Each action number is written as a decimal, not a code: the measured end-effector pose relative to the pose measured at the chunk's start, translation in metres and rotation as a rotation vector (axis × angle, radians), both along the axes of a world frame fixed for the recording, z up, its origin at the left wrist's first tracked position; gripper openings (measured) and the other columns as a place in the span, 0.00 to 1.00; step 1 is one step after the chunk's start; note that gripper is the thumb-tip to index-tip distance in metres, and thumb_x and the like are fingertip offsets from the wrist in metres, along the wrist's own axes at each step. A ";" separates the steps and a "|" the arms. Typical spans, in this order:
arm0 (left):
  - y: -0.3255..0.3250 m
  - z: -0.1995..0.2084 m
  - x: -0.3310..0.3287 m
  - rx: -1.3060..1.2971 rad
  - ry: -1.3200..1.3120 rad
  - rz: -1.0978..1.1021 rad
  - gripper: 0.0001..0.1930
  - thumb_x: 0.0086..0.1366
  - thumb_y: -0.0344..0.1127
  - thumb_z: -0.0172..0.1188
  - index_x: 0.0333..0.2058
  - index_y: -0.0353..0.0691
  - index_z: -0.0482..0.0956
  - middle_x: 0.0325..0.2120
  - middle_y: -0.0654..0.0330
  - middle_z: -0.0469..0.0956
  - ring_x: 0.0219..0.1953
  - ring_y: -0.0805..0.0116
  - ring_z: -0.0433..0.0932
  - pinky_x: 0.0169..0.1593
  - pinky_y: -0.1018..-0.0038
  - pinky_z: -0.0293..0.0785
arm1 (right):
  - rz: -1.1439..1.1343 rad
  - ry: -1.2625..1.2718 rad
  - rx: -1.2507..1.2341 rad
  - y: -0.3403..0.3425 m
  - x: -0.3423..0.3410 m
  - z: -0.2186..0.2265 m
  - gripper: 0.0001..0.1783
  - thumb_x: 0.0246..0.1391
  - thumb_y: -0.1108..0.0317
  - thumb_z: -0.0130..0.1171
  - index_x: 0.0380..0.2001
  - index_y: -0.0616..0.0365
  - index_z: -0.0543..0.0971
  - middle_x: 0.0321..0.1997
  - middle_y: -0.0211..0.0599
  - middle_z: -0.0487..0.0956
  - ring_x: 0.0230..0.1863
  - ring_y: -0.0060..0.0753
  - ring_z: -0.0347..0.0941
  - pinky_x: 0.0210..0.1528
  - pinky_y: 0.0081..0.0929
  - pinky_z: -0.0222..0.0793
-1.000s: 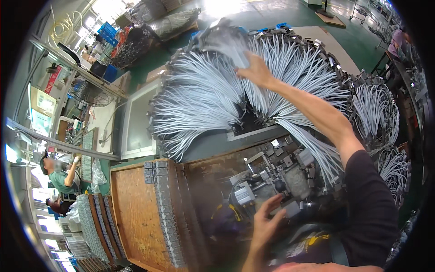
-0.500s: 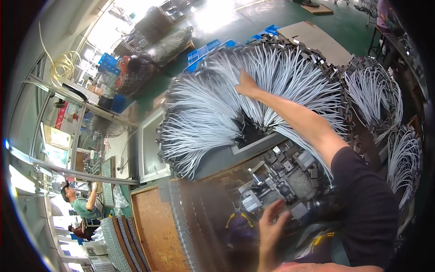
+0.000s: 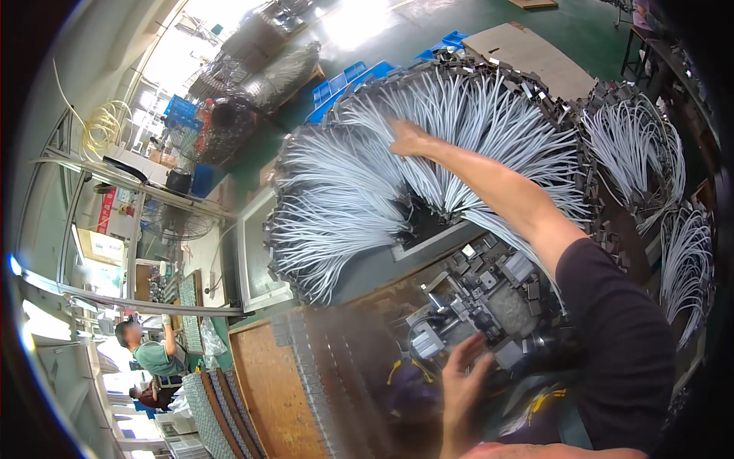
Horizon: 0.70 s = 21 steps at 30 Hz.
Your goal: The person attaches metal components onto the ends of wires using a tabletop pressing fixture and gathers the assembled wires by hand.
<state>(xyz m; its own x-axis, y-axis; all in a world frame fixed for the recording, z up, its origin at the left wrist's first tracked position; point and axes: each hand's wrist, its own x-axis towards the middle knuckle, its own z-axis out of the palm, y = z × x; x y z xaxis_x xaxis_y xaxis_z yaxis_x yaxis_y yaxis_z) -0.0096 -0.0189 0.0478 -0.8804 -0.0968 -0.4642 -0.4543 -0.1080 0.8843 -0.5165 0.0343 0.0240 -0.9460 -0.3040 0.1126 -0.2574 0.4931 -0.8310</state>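
Observation:
A large fan of light grey cables point(image 3: 336, 199) with dark connector ends spreads over the bench. My right hand point(image 3: 410, 140) reaches into its upper middle, fingers closed among the cables; its fingertips are partly hidden, and the cables beside them are blurred. My left hand point(image 3: 464, 379) is raised near the front edge of a metal clamping fixture point(image 3: 466, 306), its thumb and fingers apart with nothing in them. Small metal blocks and connector parts lie around that fixture.
More grey cable bundles point(image 3: 631, 141) hang at the right. Blue bins point(image 3: 352, 80) and a flat board point(image 3: 527, 53) are behind the fan. A wooden panel point(image 3: 279, 382) lies at the lower left. Co-workers point(image 3: 157, 356) stand at the far left.
My right hand has shifted slightly left and down among the cables, its raised finger now lowered. The left hand has barely moved. The view has turned a little.

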 end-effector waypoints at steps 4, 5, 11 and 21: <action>0.002 0.003 -0.001 0.019 -0.018 -0.024 0.28 0.65 0.28 0.68 0.62 0.33 0.73 0.59 0.50 0.77 0.62 0.61 0.76 0.64 0.67 0.71 | 0.044 0.109 0.033 0.004 0.008 -0.004 0.53 0.43 0.72 0.55 0.77 0.55 0.51 0.67 0.71 0.67 0.65 0.64 0.71 0.67 0.43 0.70; 0.001 0.002 -0.002 0.009 0.005 -0.033 0.27 0.65 0.28 0.68 0.62 0.33 0.73 0.59 0.50 0.77 0.62 0.61 0.76 0.64 0.67 0.71 | 0.025 0.330 0.058 -0.001 0.011 0.001 0.53 0.44 0.72 0.55 0.77 0.54 0.51 0.71 0.72 0.62 0.67 0.65 0.68 0.68 0.43 0.69; 0.003 0.007 0.001 0.010 0.050 -0.012 0.29 0.63 0.30 0.71 0.61 0.31 0.73 0.57 0.50 0.78 0.60 0.60 0.77 0.62 0.66 0.72 | 0.095 0.199 0.082 -0.010 0.035 0.018 0.52 0.40 0.71 0.61 0.73 0.55 0.59 0.55 0.69 0.77 0.57 0.62 0.77 0.61 0.43 0.72; -0.032 0.014 -0.027 -0.010 0.190 0.457 0.24 0.73 0.35 0.56 0.63 0.32 0.67 0.58 0.49 0.76 0.57 0.57 0.78 0.61 0.62 0.74 | 0.797 0.272 -0.140 0.008 0.162 0.037 0.13 0.46 0.73 0.62 0.38 0.62 0.77 0.29 0.48 0.80 0.32 0.47 0.79 0.38 0.45 0.73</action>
